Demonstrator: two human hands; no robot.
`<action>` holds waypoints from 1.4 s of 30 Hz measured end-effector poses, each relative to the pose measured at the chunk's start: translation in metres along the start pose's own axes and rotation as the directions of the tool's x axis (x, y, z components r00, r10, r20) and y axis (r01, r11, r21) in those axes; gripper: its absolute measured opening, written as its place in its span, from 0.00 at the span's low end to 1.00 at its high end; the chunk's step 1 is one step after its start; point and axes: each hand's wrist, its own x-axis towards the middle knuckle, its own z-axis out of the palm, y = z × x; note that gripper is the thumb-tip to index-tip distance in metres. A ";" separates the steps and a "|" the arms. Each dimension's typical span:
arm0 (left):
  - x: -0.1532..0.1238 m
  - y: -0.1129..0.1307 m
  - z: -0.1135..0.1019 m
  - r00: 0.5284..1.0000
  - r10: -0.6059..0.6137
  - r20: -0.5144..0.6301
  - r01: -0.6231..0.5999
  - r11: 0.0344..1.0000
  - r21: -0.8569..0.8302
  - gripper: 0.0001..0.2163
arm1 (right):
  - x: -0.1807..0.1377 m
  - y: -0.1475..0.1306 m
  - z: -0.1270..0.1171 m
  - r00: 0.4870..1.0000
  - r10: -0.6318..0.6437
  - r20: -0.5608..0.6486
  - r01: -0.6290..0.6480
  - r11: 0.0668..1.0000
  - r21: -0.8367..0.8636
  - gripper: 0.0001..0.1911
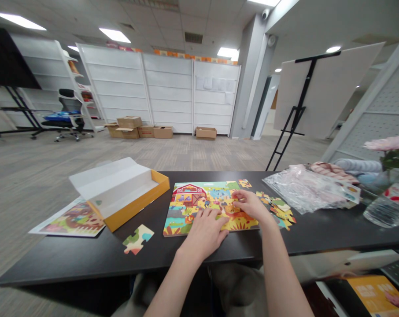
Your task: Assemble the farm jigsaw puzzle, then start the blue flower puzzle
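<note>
A colorful jigsaw puzzle [179, 211] with a red barn and animals lies on the black table, largely pieced together. My left hand [208, 229] rests flat on its lower middle, fingers stretched out, covering part of the picture. At the puzzle's right side, my right hand [250, 205] is closed in a pinch on what looks like a puzzle piece; the fingers mostly hide it. Loose puzzle pieces [280, 209] are heaped to the right of that hand. A small puzzle piece [244, 183] sits beyond it, and a larger puzzle piece [138, 239] lies left of the puzzle.
An open yellow box [136, 207] with a white inside stands at the left, partly over a printed picture sheet [72, 219]. Clear plastic packaging [305, 187] and a vase [389, 204] with a pink flower [389, 143] occupy the right. Under the tabletop, a shelf holds a yellow-orange package [379, 293].
</note>
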 end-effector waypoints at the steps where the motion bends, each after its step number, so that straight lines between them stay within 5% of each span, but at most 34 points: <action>1: 0.000 0.000 0.000 1.000 -0.001 -0.003 0.001 1.000 0.004 0.14 | 0.000 0.000 0.000 1.000 0.001 0.002 -0.001 1.000 -0.002 0.13; 7: -0.001 0.003 0.002 1.000 0.000 -0.017 0.001 1.000 0.030 0.14 | -0.002 -0.009 -0.001 0.999 0.013 -0.033 -0.009 0.992 0.129 0.14; 13: 0.000 0.002 0.003 1.000 -0.002 -0.020 0.003 1.000 0.024 0.13 | -0.005 -0.007 -0.019 0.968 0.066 -0.243 0.022 0.939 0.342 0.22; 21: 0.000 0.002 0.002 1.000 -0.019 -0.008 0.019 1.000 0.005 0.14 | -0.009 0.022 -0.032 0.971 0.195 -0.137 -0.178 0.976 0.127 0.14; 42: 0.000 0.003 0.000 1.000 -0.022 0.011 0.022 1.000 -0.003 0.15 | -0.007 0.035 -0.030 0.989 0.088 -0.120 -0.113 0.967 -0.227 0.13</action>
